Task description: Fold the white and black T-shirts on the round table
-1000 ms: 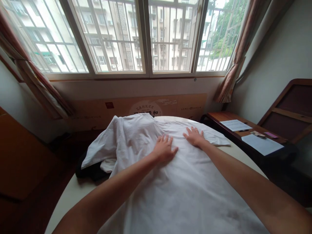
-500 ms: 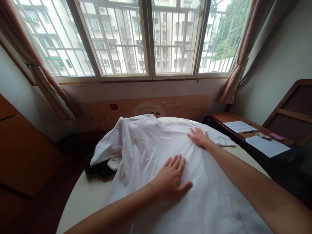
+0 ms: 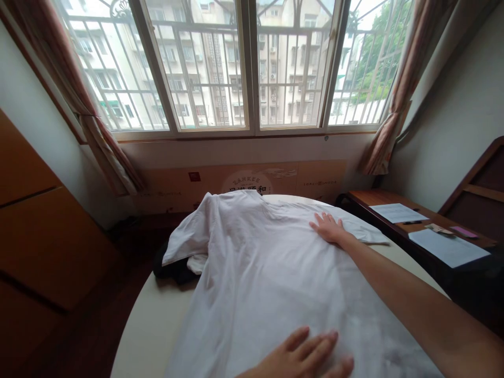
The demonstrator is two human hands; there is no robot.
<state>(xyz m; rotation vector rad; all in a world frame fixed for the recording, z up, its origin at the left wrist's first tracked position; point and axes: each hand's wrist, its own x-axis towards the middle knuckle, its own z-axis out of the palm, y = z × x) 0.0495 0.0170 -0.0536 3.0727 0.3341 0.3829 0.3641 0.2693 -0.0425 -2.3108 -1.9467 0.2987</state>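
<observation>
A white T-shirt (image 3: 271,262) lies spread over the round table (image 3: 137,325), its neckline toward the window. My right hand (image 3: 328,228) rests flat on the upper right of the shirt, fingers spread. Lower down, near the bottom edge of the view, my left hand (image 3: 303,354) lies on the shirt's front with its fingers extended; part of it is cut off by the frame. Long wrinkles run down the shirt's left side. Under the left sleeve, a black cloth bundle (image 3: 177,273) shows at the table's edge.
To the right stands a low wooden table (image 3: 362,198) with paper sheets (image 3: 449,247), a pen and a pink item. A wooden chair (image 3: 480,178) is behind it. An orange-brown cabinet (image 3: 35,231) is at left. A printed cardboard panel (image 3: 318,178) leans below the barred window.
My left hand has slid down the shirt toward the bottom of the view. The right hand stays on the upper right of the shirt. The whole view has shifted slightly.
</observation>
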